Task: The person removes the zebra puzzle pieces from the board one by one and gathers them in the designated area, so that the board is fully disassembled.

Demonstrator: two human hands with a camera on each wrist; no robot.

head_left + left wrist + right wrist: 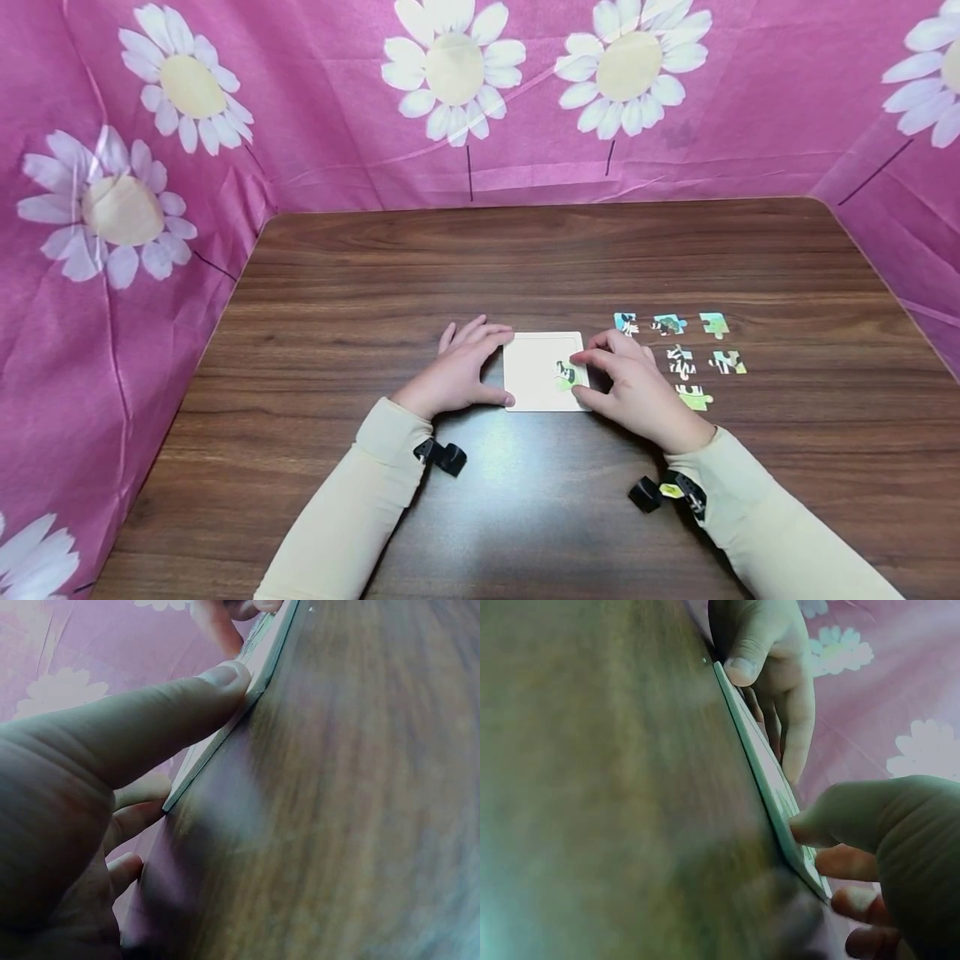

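A square pale puzzle board (536,375) with a raised rim lies flat on the table. My left hand (457,371) is spread along its left edge, index fingertip at the far corner and thumb on the near one. In the left wrist view, the straight thumb (172,712) presses on the board's corner. At the board's right side, my right hand (626,379) pinches a green, black and white jigsaw piece (566,375) between thumb and index finger. That piece lies over the right part of the board; its exact fit is hard to see.
Several loose jigsaw pieces lie right of the board, among them a blue one (626,323), a green one (714,325) and a striped one (727,362). My right hand partly covers this group. Pink flowered cloth (525,167) hangs around the brown wooden table (360,275).
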